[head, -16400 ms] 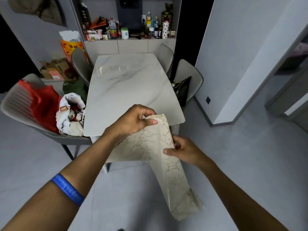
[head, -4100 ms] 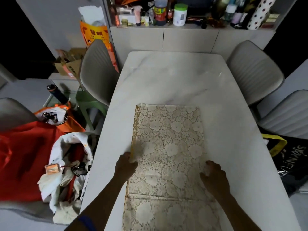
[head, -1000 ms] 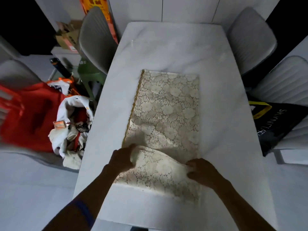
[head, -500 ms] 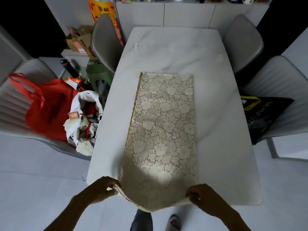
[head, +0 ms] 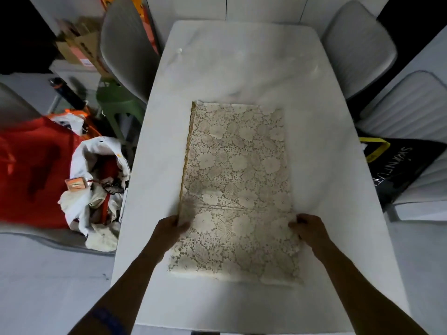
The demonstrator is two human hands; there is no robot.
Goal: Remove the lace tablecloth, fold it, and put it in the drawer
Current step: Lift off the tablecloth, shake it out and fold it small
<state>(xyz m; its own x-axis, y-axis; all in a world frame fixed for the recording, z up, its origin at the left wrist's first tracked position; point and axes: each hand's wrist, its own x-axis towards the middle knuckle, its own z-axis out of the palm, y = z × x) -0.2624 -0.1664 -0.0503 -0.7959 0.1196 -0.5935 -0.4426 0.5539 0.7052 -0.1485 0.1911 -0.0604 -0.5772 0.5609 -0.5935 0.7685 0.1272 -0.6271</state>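
The cream lace tablecloth (head: 237, 165) lies on the white marble table (head: 321, 213) as a long folded strip with a gold trim along its left side. Its near end is turned over onto the strip, and the folded-over edge shows as a line across the cloth. My left hand (head: 169, 229) pinches the left edge of that flap. My right hand (head: 310, 229) pinches the right edge at the same height. Both arms reach in from the bottom of the view. No drawer is visible.
Grey chairs (head: 128, 44) stand around the table. To the left, a seat holds a red bag (head: 31, 170) and a white bundle of clothes (head: 96, 189). A black bag with a yellow handle (head: 401, 165) rests on the right chair. Cardboard boxes (head: 79, 44) sit at the back left.
Half a second ago my hands held the cloth's near end at the table's front edge. They have since carried it forward over the strip, making a fold.
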